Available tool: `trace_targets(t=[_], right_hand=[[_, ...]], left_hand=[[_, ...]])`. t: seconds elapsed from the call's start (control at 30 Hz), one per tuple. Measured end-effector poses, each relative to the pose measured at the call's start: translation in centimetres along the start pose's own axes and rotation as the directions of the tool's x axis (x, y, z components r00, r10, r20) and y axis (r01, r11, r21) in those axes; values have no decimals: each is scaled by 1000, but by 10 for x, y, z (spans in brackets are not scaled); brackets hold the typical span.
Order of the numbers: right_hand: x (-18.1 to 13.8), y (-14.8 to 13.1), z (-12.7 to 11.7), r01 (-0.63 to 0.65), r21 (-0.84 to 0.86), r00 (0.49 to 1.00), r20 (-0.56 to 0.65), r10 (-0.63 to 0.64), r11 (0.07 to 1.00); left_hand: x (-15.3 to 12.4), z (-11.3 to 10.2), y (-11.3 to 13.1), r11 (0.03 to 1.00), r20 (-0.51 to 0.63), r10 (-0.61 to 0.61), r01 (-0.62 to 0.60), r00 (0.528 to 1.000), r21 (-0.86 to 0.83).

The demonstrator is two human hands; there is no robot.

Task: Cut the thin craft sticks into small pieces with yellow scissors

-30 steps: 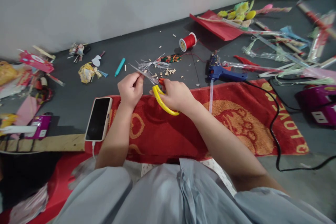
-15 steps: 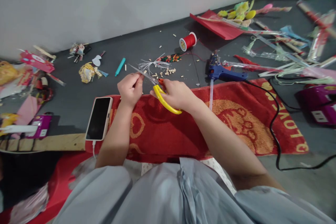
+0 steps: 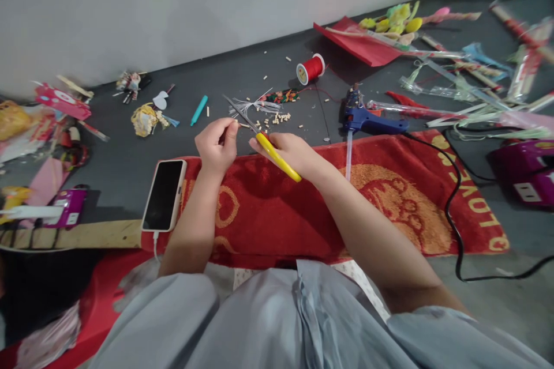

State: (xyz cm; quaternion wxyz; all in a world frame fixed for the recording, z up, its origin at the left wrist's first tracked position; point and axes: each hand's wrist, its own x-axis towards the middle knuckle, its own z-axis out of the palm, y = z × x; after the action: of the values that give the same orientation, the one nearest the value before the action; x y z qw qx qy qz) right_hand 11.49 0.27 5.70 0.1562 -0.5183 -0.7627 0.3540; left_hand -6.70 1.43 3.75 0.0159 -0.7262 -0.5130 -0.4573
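My right hand [image 3: 291, 153] grips yellow-handled scissors [image 3: 279, 158], whose blades point up and left across the middle of the table. My left hand [image 3: 219, 141] is closed in a pinch, and the tip of a thin pale stick [image 3: 243, 124] pokes out from its fingers toward the blades. The rest of that stick is hidden in the hand. Just beyond the blades lie a bundle of white strands [image 3: 253, 105], a patterned green and orange piece [image 3: 283, 95] and a scatter of short pale bits [image 3: 281, 119].
A red towel [image 3: 277, 213] runs along the table's front edge, with a phone [image 3: 163, 196] on its left end. To the right rests a blue glue gun [image 3: 374, 121] with a black cord. A red thread spool [image 3: 310, 69] and a teal pen-like item [image 3: 199, 110] lie farther back.
The scissors have turned in my right hand; their handles look narrower and the blades now show as one line. My left hand has barely moved, and the stick's tip is now visible.
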Motion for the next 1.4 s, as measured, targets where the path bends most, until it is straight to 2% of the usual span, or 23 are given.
trace_targets(t=[0.13,0.27,0.4,0.5,0.63,0.9,1.23,1.4], right_hand=[[2,1,-2,-42,33,999,-32,43,999],[0,1,-2,-80,10,994,-68,80,997],[-4,-3,0,-97,-101,990,-116,85,990],[-8,-6,2,-124,-205,980,-181,87,971],[-11,-8,2,-117,-217,976,-204,73,969],[-13,-9,2,-84,-205,987,-151,53,975],[-11,-7,3,-70,-194,992,-121,46,978],[-10,-7,5,-70,-189,992,-118,48,979]], left_hand=[[1,4,-3,998,44,-57,57,997,-9],[1,10,-13,995,44,-64,60,997,84],[-1,12,-21,986,14,-74,71,997,151],[-1,10,-18,989,1,-70,69,998,134],[0,7,-8,995,15,-73,72,997,67],[-1,4,2,995,44,-104,103,994,14],[-1,3,6,997,64,-9,4,998,79],[-1,3,4,996,68,0,-6,998,88]])
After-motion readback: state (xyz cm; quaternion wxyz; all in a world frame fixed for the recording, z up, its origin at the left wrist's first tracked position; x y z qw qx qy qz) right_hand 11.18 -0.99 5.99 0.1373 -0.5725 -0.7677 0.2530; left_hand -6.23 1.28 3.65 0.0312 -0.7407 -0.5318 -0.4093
